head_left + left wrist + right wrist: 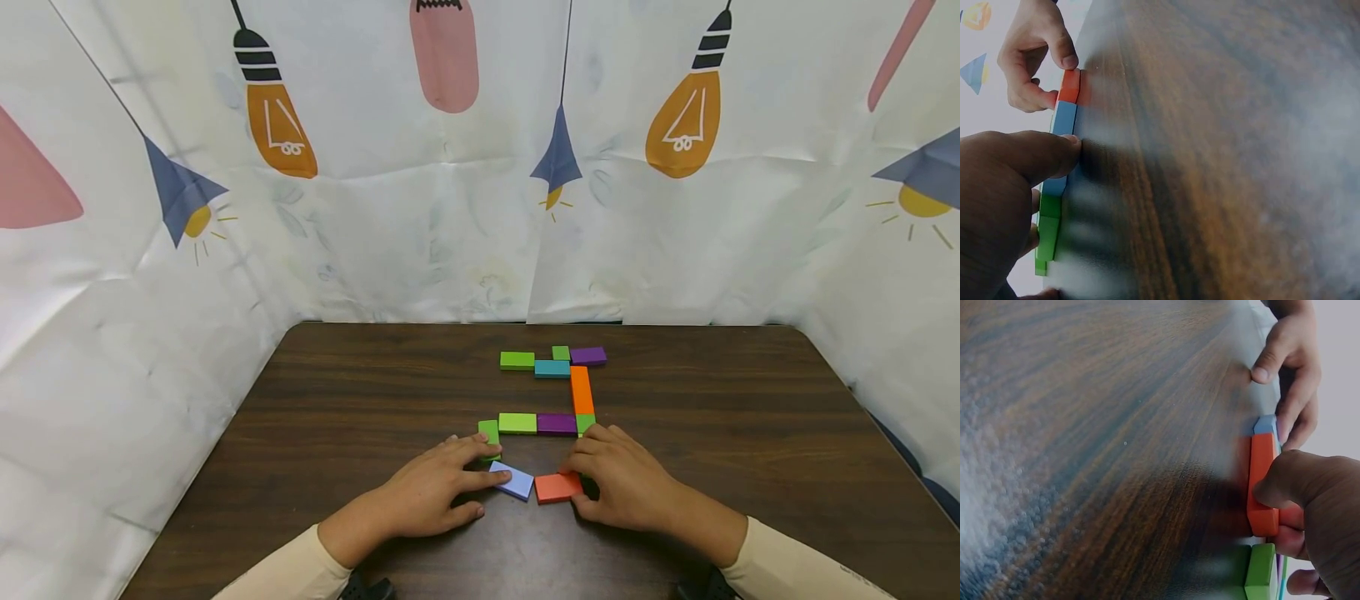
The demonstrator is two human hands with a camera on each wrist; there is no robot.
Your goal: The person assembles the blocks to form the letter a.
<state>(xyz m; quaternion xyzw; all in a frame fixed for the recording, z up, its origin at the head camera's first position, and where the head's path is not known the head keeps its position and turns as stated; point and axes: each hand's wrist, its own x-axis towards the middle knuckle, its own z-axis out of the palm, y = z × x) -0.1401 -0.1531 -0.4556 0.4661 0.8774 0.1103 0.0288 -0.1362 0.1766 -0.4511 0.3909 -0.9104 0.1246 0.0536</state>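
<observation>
With its index fingertip, my left hand (435, 492) touches a light blue block (517, 485) lying at a slant on the table. Its other fingers reach over a green block (489, 432), and the thumb lies apart on the tabletop. Across from it, my right hand (626, 479) pinches a red-orange block (557, 489) between thumb and fingers. That block's left end is beside the blue one's right end. In the right wrist view, a green block (1261, 572) stands close to the red-orange block (1263, 481); from the head it is mostly covered by the right hand.
Farther back, a lime block (517, 423), a purple block (557, 425) and a small green block (586, 422) form a row. An orange block (581, 390) links it to a teal block (552, 369), a purple block (588, 357) and green ones. A printed curtain hangs behind the dark table (360, 383).
</observation>
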